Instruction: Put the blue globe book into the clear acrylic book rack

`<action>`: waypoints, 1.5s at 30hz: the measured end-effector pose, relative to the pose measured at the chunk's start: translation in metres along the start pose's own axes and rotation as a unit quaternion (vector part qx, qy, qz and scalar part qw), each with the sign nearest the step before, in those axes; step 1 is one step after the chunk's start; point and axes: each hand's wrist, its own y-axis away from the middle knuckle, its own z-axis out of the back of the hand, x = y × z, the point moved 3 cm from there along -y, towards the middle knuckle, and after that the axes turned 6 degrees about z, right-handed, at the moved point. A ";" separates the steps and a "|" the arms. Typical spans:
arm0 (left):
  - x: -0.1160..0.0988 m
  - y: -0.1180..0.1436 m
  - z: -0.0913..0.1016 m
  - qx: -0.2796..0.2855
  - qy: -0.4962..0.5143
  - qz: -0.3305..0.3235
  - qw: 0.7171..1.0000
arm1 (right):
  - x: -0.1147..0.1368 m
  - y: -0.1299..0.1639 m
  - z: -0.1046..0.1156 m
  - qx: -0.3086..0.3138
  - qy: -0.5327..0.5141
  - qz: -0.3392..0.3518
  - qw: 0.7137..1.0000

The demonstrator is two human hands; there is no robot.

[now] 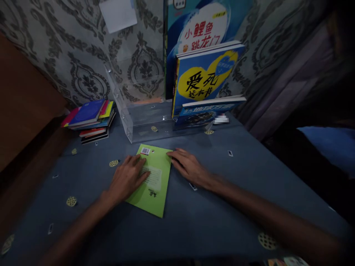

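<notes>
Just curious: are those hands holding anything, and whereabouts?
Nothing is lifted. The left hand lies flat on the green booklet, and the right hand touches its top right edge.

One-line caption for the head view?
Both hands, left hand and right hand, rest on a green booklet lying on a blue tablecloth.

Tall book (194, 33) top cut by frame edge; white label (221, 119) blurred, illegible.
</notes>
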 end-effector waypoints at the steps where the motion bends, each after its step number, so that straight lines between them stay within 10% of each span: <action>1: -0.002 0.001 0.000 -0.005 -0.007 -0.002 1.000 | -0.004 -0.006 -0.002 0.008 0.001 0.001 1.000; 31: 0.059 -0.048 -0.033 -0.108 0.020 -0.066 0.992 | 0.001 -0.064 -0.049 0.091 0.172 -0.096 0.976; 45: -0.052 0.025 0.000 -0.048 0.004 -0.181 0.982 | -0.006 -0.060 -0.048 0.046 0.110 -0.087 0.989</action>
